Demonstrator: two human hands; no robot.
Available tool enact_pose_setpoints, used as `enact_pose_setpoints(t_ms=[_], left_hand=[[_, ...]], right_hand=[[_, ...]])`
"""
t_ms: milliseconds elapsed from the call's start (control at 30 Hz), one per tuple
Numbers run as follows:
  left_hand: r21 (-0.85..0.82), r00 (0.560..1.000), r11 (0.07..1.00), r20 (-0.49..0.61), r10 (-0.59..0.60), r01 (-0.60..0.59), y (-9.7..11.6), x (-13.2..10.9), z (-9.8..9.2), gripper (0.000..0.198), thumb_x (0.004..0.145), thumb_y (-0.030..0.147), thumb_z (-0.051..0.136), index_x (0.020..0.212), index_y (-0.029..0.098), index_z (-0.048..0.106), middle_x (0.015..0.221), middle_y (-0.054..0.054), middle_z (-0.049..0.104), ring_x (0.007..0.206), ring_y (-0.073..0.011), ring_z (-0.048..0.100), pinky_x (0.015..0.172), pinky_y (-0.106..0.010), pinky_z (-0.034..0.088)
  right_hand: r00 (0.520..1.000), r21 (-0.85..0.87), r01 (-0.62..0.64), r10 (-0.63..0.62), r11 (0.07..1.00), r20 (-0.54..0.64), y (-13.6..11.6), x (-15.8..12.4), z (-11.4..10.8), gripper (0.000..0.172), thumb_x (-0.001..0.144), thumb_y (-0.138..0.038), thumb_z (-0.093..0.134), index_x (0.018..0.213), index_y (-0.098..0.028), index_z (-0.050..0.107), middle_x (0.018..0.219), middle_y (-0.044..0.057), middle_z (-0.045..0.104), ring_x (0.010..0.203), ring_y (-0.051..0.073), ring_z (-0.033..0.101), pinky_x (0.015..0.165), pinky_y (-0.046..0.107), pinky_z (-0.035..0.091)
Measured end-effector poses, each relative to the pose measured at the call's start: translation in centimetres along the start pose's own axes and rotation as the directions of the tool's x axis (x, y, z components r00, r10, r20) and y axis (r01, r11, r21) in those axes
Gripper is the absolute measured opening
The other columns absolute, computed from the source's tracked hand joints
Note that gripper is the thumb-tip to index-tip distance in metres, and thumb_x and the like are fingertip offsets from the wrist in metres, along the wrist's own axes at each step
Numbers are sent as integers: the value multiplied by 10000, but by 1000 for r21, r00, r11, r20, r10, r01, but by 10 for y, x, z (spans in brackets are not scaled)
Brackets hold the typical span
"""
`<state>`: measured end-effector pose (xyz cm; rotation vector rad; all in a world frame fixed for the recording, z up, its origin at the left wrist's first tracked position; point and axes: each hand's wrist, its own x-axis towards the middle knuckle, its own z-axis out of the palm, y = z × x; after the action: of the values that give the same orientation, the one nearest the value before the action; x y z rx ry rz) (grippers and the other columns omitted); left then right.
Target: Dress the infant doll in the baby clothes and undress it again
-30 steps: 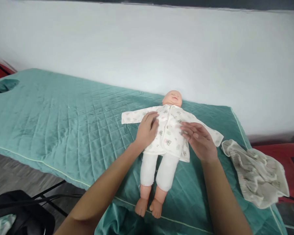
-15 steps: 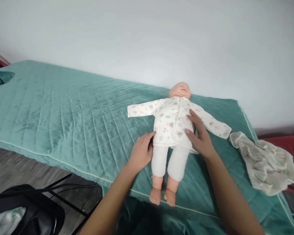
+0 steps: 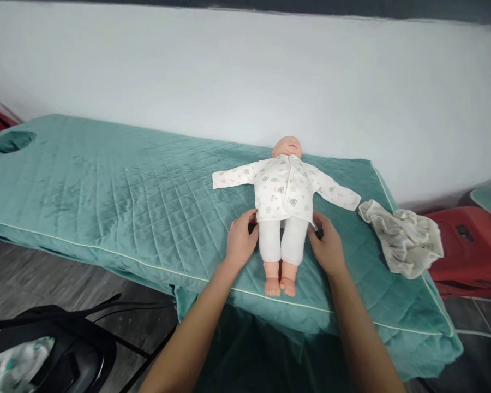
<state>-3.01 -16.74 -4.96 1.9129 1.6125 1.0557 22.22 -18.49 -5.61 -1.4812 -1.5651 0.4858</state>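
A baby doll (image 3: 287, 146) lies on its back on a green quilted cover (image 3: 155, 191), head toward the wall, feet toward me. It wears a white printed long-sleeved shirt (image 3: 285, 185) with both sleeves spread wide, and white fluffy leggings (image 3: 293, 240). My left hand (image 3: 242, 237) is at the shirt's lower left corner, its fingers curled on the hem. At the opposite lower corner, my right hand (image 3: 327, 243) has its thumb and fingers bent around the hem edge. The fingertips of both hands are partly hidden.
A crumpled cream cloth garment (image 3: 405, 237) lies at the bed's right edge, close to the doll's sleeve. Beyond it stands a red plastic object (image 3: 466, 245). A white wall (image 3: 245, 71) runs behind. At lower left is a black chair-like item (image 3: 65, 349) with a cloth on it.
My right hand has come down off the shirt's front to its lower right edge. The shirt front lies flatter, and the doll's legs are closer together. The view has shifted.
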Motion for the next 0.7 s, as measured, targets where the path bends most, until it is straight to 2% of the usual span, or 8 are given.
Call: enact_pose_setpoints(t_ms=[100, 267, 367, 467, 700], left_hand=[[55, 1000, 998, -26, -12, 13, 1, 5, 5, 374, 926, 181, 542, 1299, 193, 558, 1123, -81, 719, 1064, -238, 665, 980, -424, 487], [126, 1000, 992, -18, -5, 7, 0, 18, 7, 356, 923, 176, 533, 1277, 207, 558, 1195, -89, 716, 1079, -245, 673, 953, -404, 491], [119, 999, 992, -48, -24, 30, -1, 22, 7, 276, 939, 184, 501, 1205, 212, 571, 1140, -82, 728, 1040, -238, 683, 919, -378, 497], [64, 996, 997, -79, -40, 45, -2, 20, 6, 176, 948, 212, 484, 1100, 219, 573, 1062, -66, 727, 984, -218, 684, 877, -344, 505], [67, 990, 994, -113, -84, 91, -7, 9, 2, 113, 892, 165, 479, 945, 237, 548, 910, -27, 695, 877, -203, 661, 797, -312, 485]], right_hand=[[999, -79, 19, -22, 997, -40, 1, 5, 2, 398, 913, -330, 581, 1286, -196, 621, 1105, 112, 677, 1011, 269, 612, 903, 466, 501], [994, -152, 3, -19, 988, -105, 3, 6, 2, 253, 899, -288, 520, 1065, -189, 684, 868, 48, 628, 784, 219, 548, 767, 382, 461], [987, -144, -62, 40, 988, -153, 6, 3, 1, 198, 886, -289, 519, 946, -188, 678, 826, 40, 632, 750, 207, 547, 724, 354, 437], [979, -132, -113, 87, 985, -187, 7, 0, 0, 183, 871, -295, 535, 927, -188, 674, 819, 37, 649, 723, 198, 551, 701, 341, 426], [980, -171, -94, 60, 981, -192, 7, -5, -3, 188, 886, -314, 519, 885, -197, 666, 801, 37, 629, 732, 204, 547, 707, 341, 418]])
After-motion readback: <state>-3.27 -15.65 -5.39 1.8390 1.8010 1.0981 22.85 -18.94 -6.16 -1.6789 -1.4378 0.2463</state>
